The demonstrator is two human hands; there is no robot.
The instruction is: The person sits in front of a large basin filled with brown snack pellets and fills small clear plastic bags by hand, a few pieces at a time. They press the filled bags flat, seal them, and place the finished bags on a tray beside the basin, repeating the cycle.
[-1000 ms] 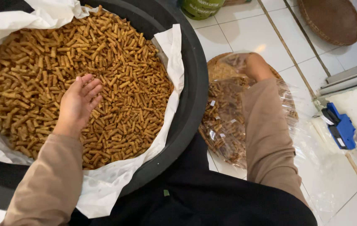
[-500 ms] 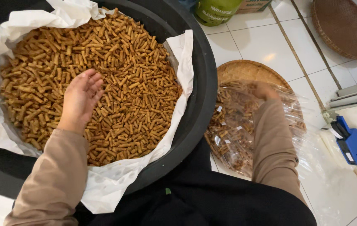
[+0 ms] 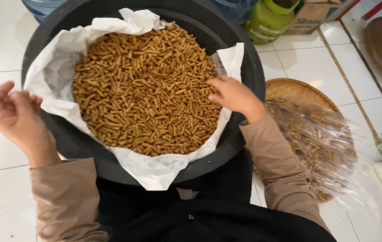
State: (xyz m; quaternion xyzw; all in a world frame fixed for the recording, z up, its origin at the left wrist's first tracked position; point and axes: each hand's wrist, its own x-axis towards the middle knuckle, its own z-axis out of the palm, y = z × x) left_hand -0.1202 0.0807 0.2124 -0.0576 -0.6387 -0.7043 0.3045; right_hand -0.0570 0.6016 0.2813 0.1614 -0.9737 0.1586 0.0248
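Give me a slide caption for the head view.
Right hand reaches into a paper-lined black tub of brown snack sticks.

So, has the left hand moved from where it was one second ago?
Yes. The left hand was over the snack sticks inside the black basin; now it is outside the basin's left rim, above the floor tiles.

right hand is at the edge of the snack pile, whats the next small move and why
Probably close the right hand on a handful of the stick snacks: its fingers already rest on the pile in the paper-lined black basin. The left hand is empty and outside the rim.
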